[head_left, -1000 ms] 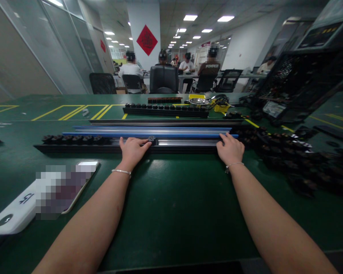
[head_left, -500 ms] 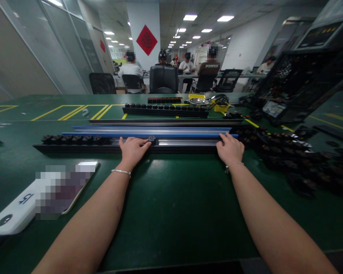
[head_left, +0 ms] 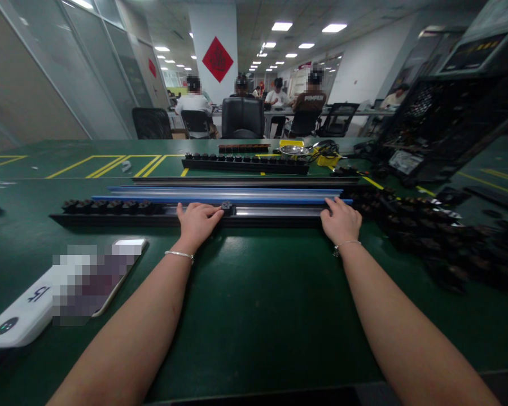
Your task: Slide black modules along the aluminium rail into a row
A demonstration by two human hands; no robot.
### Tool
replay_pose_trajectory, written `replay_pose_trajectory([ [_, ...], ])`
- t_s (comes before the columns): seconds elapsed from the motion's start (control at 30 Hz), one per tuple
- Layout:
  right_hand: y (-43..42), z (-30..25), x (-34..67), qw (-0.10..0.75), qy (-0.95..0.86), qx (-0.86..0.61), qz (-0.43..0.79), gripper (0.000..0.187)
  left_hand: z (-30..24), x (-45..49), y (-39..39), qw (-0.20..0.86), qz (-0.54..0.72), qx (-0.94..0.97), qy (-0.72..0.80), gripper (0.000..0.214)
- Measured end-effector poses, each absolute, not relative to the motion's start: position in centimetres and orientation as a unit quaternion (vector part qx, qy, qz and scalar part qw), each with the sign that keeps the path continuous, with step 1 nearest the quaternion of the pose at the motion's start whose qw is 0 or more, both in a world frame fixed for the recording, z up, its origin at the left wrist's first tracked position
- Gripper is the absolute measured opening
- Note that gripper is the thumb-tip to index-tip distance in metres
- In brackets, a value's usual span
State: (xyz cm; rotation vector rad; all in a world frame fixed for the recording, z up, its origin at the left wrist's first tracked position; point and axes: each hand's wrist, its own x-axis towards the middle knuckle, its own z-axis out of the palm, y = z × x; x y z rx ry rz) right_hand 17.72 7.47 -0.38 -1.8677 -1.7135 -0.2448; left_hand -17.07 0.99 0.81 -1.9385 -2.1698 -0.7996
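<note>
A long black rail with a shiny metal channel lies crosswise on the green table. Several dark knobbed blocks sit in a row at its left end. My left hand rests over the rail near its middle, thumb and fingertips against the left side of a single small black block in the channel. The fingers are bent, and their undersides are hidden. My right hand is closed around the rail's right end, which it covers.
Blue-edged rails lie just behind, with a second block-filled rail farther back. Dark blocks are heaped at the right beside a black computer case. A phone and a white device lie at left. People sit beyond.
My left hand and the small black block have shifted very slightly right along the rail. My right hand stays in place.
</note>
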Motion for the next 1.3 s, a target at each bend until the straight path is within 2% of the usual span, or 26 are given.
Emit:
replay_pose_trajectory([
  [1.3, 7.48, -0.39, 17.65, 0.282, -0.641, -0.708, -0.092, 0.049, 0.74, -16.24, 0.95, 0.059, -0.265, -0.670, -0.691, 0.031],
])
